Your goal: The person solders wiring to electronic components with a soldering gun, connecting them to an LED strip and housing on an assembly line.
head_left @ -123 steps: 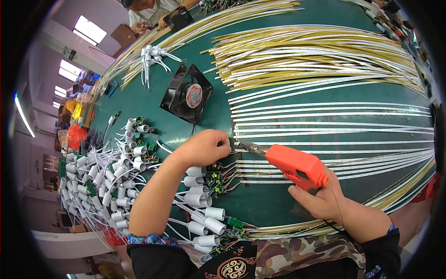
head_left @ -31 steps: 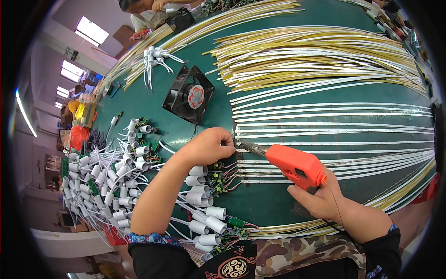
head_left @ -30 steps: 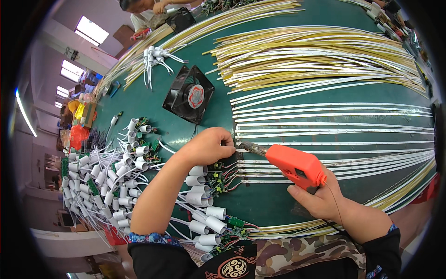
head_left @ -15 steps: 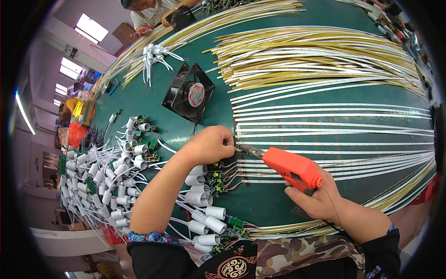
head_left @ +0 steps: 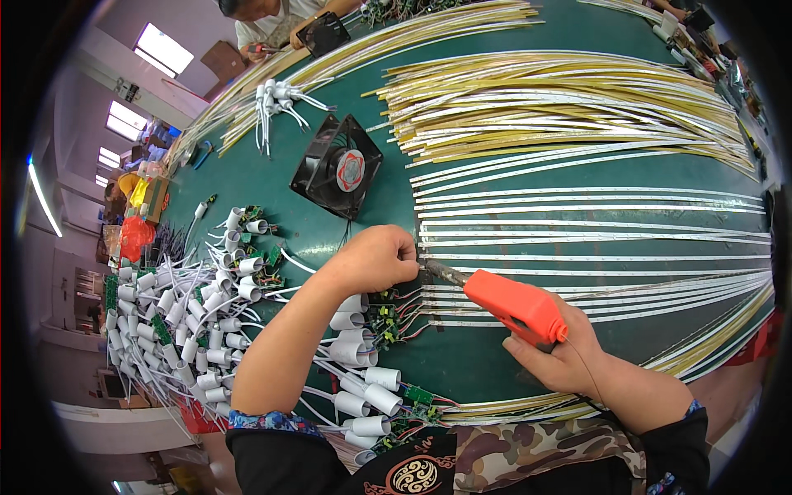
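My right hand is closed around an orange-red soldering gun, whose dark tip points left at the end of a white LED strip. Just left of that tip, my left hand has its fingers curled and pressed together. What it pinches, if anything, is hidden behind the fingers. Several strips lie side by side with their left ends lined up. Below my left hand, small green circuit boards with thin red wires reach the nearer strip ends. White cylindrical housings are wired to these boards.
A black square fan stands beyond my left hand. To the left is a large heap of white housings with cables. A thick pile of yellow and white strips covers the far right. Another person works across the green table.
The soldering gun has rolled and dipped slightly in my right hand, its tip still by the strip end. My left hand has barely moved. The other person's hand has shifted slightly.
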Motion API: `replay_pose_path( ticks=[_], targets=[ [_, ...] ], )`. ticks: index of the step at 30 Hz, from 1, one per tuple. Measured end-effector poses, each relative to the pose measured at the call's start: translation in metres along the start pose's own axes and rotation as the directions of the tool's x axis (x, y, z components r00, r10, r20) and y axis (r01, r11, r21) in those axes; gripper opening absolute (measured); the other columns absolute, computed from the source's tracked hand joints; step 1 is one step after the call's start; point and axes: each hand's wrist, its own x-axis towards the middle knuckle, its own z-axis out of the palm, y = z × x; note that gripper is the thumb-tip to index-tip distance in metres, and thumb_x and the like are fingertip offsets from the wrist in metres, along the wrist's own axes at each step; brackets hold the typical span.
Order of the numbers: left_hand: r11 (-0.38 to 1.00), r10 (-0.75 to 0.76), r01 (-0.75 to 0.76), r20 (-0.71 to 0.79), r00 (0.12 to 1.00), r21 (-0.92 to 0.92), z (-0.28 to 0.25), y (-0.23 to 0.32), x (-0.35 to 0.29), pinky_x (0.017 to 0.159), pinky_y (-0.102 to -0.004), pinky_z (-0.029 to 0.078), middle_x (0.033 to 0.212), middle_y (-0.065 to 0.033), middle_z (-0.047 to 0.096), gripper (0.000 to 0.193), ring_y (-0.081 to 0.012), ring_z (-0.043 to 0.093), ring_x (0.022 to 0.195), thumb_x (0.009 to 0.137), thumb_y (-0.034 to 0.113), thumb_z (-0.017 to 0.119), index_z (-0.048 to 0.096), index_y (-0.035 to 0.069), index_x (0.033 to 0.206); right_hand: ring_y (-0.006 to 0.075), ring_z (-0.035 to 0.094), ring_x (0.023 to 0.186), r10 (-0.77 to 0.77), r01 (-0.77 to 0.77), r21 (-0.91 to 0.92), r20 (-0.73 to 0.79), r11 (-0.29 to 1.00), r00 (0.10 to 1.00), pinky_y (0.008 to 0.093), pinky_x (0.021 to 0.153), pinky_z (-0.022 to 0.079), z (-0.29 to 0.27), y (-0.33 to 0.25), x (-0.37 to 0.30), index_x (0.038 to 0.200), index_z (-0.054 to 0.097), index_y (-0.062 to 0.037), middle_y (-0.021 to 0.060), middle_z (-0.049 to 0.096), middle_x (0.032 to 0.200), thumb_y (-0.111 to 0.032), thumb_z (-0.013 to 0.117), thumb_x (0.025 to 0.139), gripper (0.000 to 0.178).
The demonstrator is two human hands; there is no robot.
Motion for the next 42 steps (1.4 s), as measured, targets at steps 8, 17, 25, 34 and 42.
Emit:
replay_pose_path(
  ticks=[8, 17, 25, 34, 42],
  targets=[
    [0.999, 0.034, -0.035, -0.034, 0.999, -0.021, 0.001, 0.001, 0.0, 0.063, -0.0382, 0.049, 0.07, -0.0151, 0.064, 0.015, -0.0283, 0.062, 0.066, 0.071, 0.017, 0.066, 0.065, 0.002, 0.072, 0.0253, 0.068, 0.086, 0.071, -0.067, 0.143, -0.024, 0.988, 0.997, 0.0336, 0.078, 0.052, -0.001, 0.01, -0.005, 0.132, 0.051, -0.0028, 0.0132, 0.068, 0.099, -0.02, 0.074, 0.082, 0.058],
    [0.999, 0.003, -0.004, -0.03, 1.0, -0.041, 0.001, 0.0, 0.0, 0.062, -0.0369, 0.049, 0.069, -0.0131, 0.064, 0.014, -0.0252, 0.061, 0.064, 0.071, 0.017, 0.068, 0.066, 0.003, 0.073, 0.0243, 0.067, 0.084, -0.016, 0.024, 0.098, -0.082, 0.995, 0.997, 0.0328, 0.077, 0.052, -0.003, 0.011, -0.005, 0.131, 0.051, -0.0018, 0.0132, 0.068, 0.099, -0.02, 0.075, 0.081, 0.059],
    [0.999, -0.045, 0.045, 0.025, 0.999, 0.008, -0.004, 0.005, -0.002, 0.061, -0.0332, 0.047, 0.074, -0.009, 0.062, 0.016, -0.0187, 0.058, 0.066, 0.074, 0.017, 0.069, 0.065, 0.002, 0.077, 0.0225, 0.067, 0.085, -0.078, 0.084, 0.067, -0.091, 0.994, 0.993, 0.0323, 0.077, 0.051, -0.006, 0.005, -0.004, 0.131, 0.051, -0.0017, 0.0131, 0.068, 0.099, -0.02, 0.075, 0.081, 0.058],
    [0.976, 0.188, -0.185, -0.019, 0.982, 0.117, -0.007, -0.003, -0.021, 0.077, -0.0378, 0.05, 0.094, -0.0147, 0.066, 0.034, -0.0297, 0.064, 0.088, 0.079, 0.022, 0.069, 0.061, 0.004, 0.106, 0.0178, 0.062, 0.088, 0.045, -0.016, 0.262, -0.104, 0.965, 0.994, 0.0304, 0.079, 0.049, -0.008, 0.011, -0.015, 0.128, 0.052, -0.0015, 0.0102, 0.065, 0.103, -0.014, 0.073, 0.082, 0.052],
    [0.911, 0.321, -0.242, -0.205, 0.925, 0.333, -0.008, -0.001, -0.067, 0.075, -0.0424, 0.051, 0.097, -0.014, 0.067, 0.026, -0.0346, 0.064, 0.088, 0.087, 0.02, 0.065, 0.061, 0.007, 0.109, 0.0142, 0.059, 0.095, 0.048, -0.013, 0.337, -0.096, 0.941, 0.994, 0.0287, 0.083, 0.048, -0.008, -0.001, -0.012, 0.128, 0.051, 0.0, 0.0094, 0.063, 0.109, -0.012, 0.072, 0.083, 0.051]
  ],
)
